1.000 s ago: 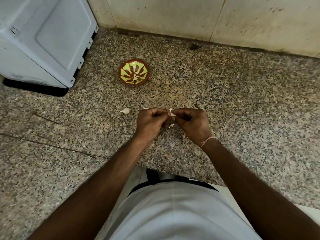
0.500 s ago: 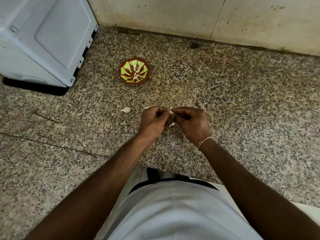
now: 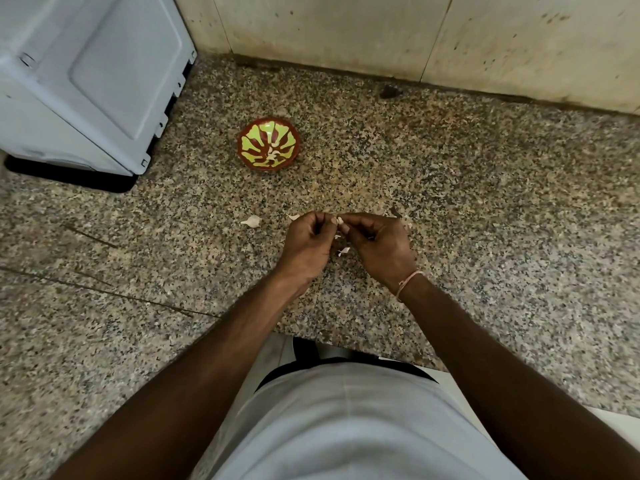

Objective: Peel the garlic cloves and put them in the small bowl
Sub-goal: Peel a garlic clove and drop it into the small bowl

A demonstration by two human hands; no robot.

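Tabletop: speckled granite tabletop carrying everything; its near edge is running just in front of the person's pale shirt.
Appliance: white appliance standing at far left w/ a black foot under it, well apart from the hands; nothing of it is getting in the way.
Wall: stained tile wall rising along the far edge; small dark speck lying at its base, far right of the bowl.
Sticks: thin dark stick lying across the left part of the tabletop, shorter one beyond it.
Bowl: small bowl, red-brown w/ yellow-green petal pattern, sitting far of the hands, slightly left, right of the appliance. Contents: a small pale bit seems to be lying near its centre, can't tell if clove or pattern.
Loose clove: whole garlic clove lying on the tabletop just left of the hands, between them and the bowl's side.
Skin bits: peel scrap lying between the wrists; another scrap showing just far of the left hand.
Left hand: left hand curling, thumb and fingertips pinching the clove in work.
Right hand: right hand, pink thread bracelet on the wrist, fingers curling and pinching the same clove from the right side.
Clove in work: being held between both hands just above the tabletop, mostly hidden by fingers, only a pale tip showing.
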